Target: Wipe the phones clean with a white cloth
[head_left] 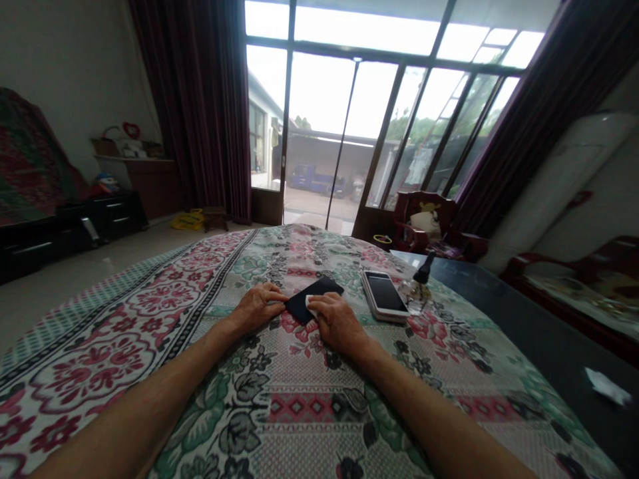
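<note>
A dark, flat, rectangular thing that looks like a phone (298,309) lies on the patterned cloth in front of me. My left hand (257,307) has its fingertips at the left edge of it, thumb and fingers drawn together. On its right part, my right hand (338,320) presses a small white wipe (310,303), with the fingers closed around it. To the right sits a thick white-edged device with a black screen (384,294), which may be a phone on its box. Beside that stands a clear bottle (415,293) with a black top.
The flowered cloth (319,446) covers the surface under my arms. A dark tabletop (519,326) with a crumpled white tissue (608,386) is at the right. Beyond are a wooden chair (424,216), purple curtains (200,100) and glass doors onto a yard.
</note>
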Tool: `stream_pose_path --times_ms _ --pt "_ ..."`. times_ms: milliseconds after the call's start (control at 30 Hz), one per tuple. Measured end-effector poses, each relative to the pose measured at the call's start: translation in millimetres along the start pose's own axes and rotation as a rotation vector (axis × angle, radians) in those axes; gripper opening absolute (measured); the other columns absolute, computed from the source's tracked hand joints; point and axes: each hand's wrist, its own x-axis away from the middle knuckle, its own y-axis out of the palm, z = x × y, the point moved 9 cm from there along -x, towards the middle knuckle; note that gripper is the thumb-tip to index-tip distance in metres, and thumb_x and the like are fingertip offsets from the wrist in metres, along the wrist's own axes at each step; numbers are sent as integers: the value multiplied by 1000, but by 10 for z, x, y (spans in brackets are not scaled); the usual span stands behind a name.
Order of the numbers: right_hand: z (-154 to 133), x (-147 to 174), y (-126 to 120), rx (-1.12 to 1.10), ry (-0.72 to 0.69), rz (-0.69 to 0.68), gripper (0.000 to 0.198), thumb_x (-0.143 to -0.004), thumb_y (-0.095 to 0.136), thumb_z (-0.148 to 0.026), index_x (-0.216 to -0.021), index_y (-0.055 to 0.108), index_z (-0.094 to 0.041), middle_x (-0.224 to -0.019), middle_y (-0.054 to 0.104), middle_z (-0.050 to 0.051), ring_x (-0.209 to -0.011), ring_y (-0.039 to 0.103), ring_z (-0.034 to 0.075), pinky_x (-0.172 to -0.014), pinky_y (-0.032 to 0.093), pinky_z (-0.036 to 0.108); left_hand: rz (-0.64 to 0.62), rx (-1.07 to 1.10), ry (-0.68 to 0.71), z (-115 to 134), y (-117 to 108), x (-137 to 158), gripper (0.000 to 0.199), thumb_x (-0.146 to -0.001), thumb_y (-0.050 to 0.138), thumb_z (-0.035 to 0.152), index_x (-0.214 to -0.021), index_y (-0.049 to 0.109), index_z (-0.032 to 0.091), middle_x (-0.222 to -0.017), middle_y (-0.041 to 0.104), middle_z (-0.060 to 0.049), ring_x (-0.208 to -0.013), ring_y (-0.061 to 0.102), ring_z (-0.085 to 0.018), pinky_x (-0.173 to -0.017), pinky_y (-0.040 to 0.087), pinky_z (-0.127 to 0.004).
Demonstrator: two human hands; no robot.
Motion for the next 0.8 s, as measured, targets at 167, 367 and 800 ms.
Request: stream_pose_path --times_ms 167,367,800 --pt "-359 34 115 -64 -129 -57 29 -85 50 -6 -101 69 -20 -115 70 4 -99 58 19 -92 44 34 14 -18 23 -31 16 -6 20 -78 67 24 -93 79 28 -98 72 -4 -92 65 -20 -86 51 -31" --pt "-435 43 23 -180 -263 49 34 -81 49 -3 -103 68 -21 -115 69 3 -102 59 18 -95 45 37 2 -41 13 -39 20 -15 21 -77 67 21 -93 79 26 -99 72 -4 -91 66 -19 -85 51 -31" --pt "611 -73 -148 88 233 88 36 -83 47 -2 -108 70 -16 -122 66 12 -117 58 23 -104 41 34 -1 -11 14 -3 1 -8 23 -78 67 20 -96 78 28 -100 73 -2 -92 66 -18 -86 50 -28"
